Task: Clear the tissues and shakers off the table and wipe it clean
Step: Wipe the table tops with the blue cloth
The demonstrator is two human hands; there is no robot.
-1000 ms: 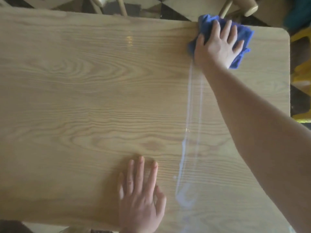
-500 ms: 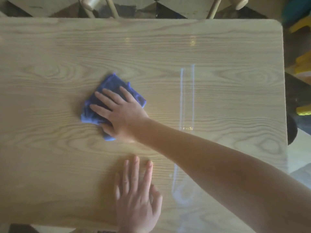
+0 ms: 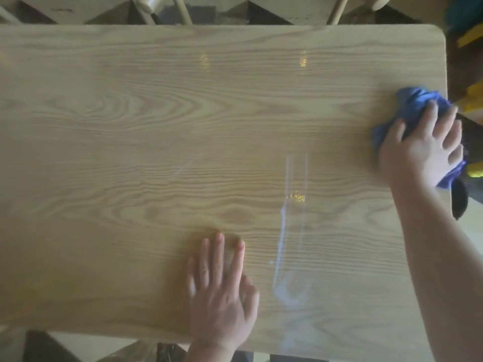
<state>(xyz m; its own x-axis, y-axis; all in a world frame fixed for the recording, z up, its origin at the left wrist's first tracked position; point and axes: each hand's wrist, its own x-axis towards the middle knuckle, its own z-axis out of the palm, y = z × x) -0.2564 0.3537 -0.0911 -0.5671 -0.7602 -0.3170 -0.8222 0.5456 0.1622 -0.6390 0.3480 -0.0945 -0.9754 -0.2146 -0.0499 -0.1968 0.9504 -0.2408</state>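
A light wooden table (image 3: 130, 142) fills the view. My right hand (image 3: 423, 150) presses a crumpled blue cloth (image 3: 413, 103) flat against the table's right edge, fingers spread over it; part of the cloth hangs past the edge. My left hand (image 3: 222, 291) lies palm down with its fingers apart on the near middle of the table and holds nothing. Pale wet streaks (image 3: 285, 231) run from mid-table toward the near edge. No tissues or shakers are in sight.
Pale wooden chair legs (image 3: 180, 9) stand beyond the far edge on a dark-and-light patterned floor. Yellow and teal objects (image 3: 470, 37) and a dark item (image 3: 458, 199) sit just past the table's right edge.
My right hand swept the blue cloth from the far right corner to the left middle, then back across to the right edge. The upper part of the wet streaks is gone. My left hand stayed put.
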